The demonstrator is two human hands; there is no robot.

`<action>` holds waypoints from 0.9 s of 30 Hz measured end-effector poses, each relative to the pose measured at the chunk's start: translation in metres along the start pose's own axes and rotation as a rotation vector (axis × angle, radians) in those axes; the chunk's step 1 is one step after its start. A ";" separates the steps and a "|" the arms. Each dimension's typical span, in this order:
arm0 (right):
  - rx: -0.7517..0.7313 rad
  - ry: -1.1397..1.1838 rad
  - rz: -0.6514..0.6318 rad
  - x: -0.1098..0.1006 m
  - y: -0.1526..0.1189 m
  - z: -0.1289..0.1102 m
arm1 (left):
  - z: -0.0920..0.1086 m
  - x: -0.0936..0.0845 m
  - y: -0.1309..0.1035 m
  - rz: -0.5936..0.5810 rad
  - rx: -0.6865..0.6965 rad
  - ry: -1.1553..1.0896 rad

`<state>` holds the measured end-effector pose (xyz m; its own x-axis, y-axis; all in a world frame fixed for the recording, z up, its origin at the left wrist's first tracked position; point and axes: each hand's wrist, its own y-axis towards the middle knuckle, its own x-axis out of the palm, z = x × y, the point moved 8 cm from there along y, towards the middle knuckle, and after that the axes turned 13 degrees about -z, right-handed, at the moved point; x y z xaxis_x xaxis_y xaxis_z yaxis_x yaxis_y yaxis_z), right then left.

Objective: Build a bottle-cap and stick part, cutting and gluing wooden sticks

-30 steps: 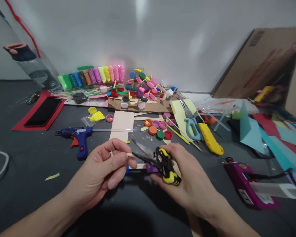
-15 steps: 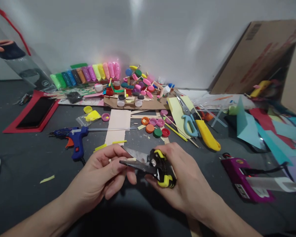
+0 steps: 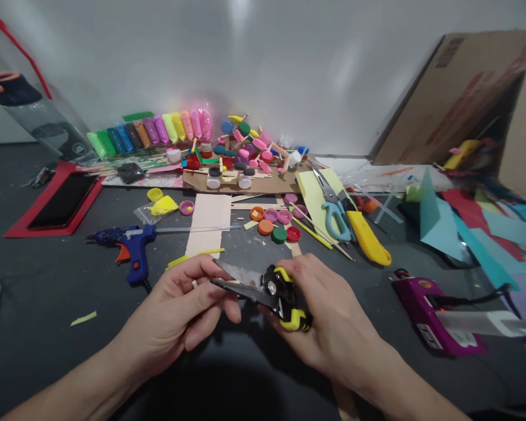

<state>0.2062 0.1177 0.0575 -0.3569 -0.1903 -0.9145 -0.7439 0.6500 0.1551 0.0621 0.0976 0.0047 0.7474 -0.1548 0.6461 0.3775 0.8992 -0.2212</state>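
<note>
Snips [image 3: 272, 287] have narrowed slightly around the wooden stick [image 3: 195, 285].
Left hand [image 3: 186, 307] pinches the stick; right hand [image 3: 328, 307] grips the snips, blades parted beside the left grip.

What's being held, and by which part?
Right hand: black-and-yellow cutter, by its handles. Left hand: thin pale stick; exact grip point hidden by the fingers.

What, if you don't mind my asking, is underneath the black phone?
The phone lies on a red sheet, which shows along its sides. Anything directly beneath the phone's middle is covered and cannot be seen.
</note>
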 end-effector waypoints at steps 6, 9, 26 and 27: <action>-0.007 -0.092 0.027 0.002 -0.003 0.001 | -0.002 0.001 0.000 -0.018 -0.001 0.009; 0.013 -0.051 0.029 0.003 -0.002 0.003 | -0.002 -0.001 -0.001 0.003 -0.001 0.014; 0.023 -0.034 0.001 0.004 0.001 0.001 | 0.003 0.001 -0.001 0.003 0.020 0.028; 0.022 -0.045 0.006 0.004 0.001 0.001 | 0.003 0.001 -0.001 -0.002 0.025 0.028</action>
<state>0.2049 0.1182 0.0531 -0.3351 -0.1531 -0.9297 -0.7289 0.6674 0.1528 0.0613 0.0980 0.0081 0.7618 -0.1680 0.6256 0.3655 0.9088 -0.2011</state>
